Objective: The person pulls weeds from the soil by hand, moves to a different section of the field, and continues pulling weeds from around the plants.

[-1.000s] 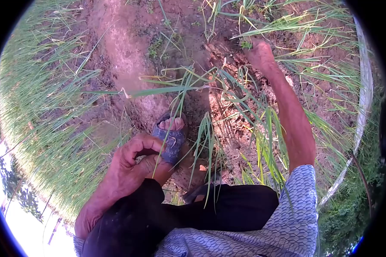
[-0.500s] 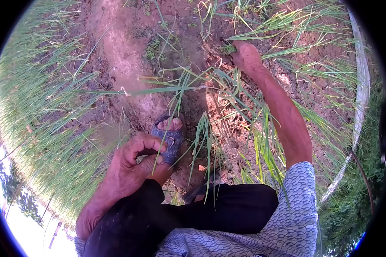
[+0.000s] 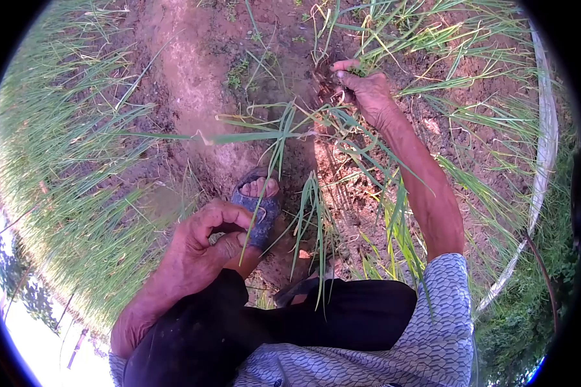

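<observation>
My left hand (image 3: 197,248) is over my knee, thumb and forefinger pressed together; anything between the fingertips is too small to make out. A long thin green leaf (image 3: 258,216) crosses by those fingertips. Above the soil at the upper right, my right hand (image 3: 368,93) has its fingers bent round a small green weed (image 3: 365,68), partly hidden by them. Its forefinger and thumb tips point left over dark, loosened soil (image 3: 323,87). Onion-like plants (image 3: 313,193) with long leaves stand between the two hands.
Dense rows of green leaves (image 3: 64,161) fill the left side. A sandalled foot (image 3: 258,206) rests on the soil below the middle. A pale strip (image 3: 545,135) curves down the right side, with greenery (image 3: 529,329) beyond it.
My right hand has turned, and its fingertips have come up off the soil, with the small weed now nearer the palm. My left hand keeps its pinch, almost still.
</observation>
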A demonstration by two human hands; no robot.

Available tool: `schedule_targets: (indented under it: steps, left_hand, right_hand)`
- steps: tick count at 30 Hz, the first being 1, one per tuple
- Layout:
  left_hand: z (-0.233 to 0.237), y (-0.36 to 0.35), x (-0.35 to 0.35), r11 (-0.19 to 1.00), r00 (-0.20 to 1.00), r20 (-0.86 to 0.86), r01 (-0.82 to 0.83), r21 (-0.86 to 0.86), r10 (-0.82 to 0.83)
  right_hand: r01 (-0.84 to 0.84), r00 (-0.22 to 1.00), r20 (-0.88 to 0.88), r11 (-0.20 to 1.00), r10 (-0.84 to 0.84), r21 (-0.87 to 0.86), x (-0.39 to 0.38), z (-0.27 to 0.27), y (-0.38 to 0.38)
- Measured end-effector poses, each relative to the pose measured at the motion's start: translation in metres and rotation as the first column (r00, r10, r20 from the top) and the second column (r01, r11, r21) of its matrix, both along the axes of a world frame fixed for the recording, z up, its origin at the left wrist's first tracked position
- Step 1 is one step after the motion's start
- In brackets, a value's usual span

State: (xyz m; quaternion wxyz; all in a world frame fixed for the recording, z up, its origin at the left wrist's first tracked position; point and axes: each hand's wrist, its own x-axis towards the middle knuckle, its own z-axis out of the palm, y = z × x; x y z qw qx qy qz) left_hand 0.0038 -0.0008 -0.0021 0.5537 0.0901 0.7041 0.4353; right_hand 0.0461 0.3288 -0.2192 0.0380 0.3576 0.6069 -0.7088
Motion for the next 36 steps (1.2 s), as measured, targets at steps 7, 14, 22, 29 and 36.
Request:
schedule_targets:
  steps: [7,14,22,29,36]
  left_hand:
    - [-0.001,-0.003,-0.001,1.0,0.999,-0.028,0.026,0.015,-0.025]
    - [-0.006,-0.007,-0.005,0.996,0.992,-0.094,0.085,0.041,-0.081]
    - [-0.007,-0.01,-0.012,0.996,0.991,-0.117,0.068,0.05,-0.061]
    - [-0.009,-0.012,-0.014,0.997,0.989,-0.133,0.063,0.044,-0.056]
    - [-0.008,-0.012,-0.014,0.999,0.99,-0.13,0.047,0.017,-0.045]
  right_hand:
    - [-0.42,0.903,0.334,0.391,0.272,0.819,-0.052,0.003,-0.016]
    - [-0.313,0.83,0.157,0.213,0.534,0.926,-0.105,-0.04,0.012]
    - [-0.56,0.815,0.354,0.468,0.459,0.683,-0.124,-0.011,0.015]
    - [-0.345,0.903,0.026,0.687,0.429,0.639,-0.132,-0.061,0.015]
    - [-0.541,0.659,0.169,0.305,0.733,0.784,-0.134,-0.025,-0.007]
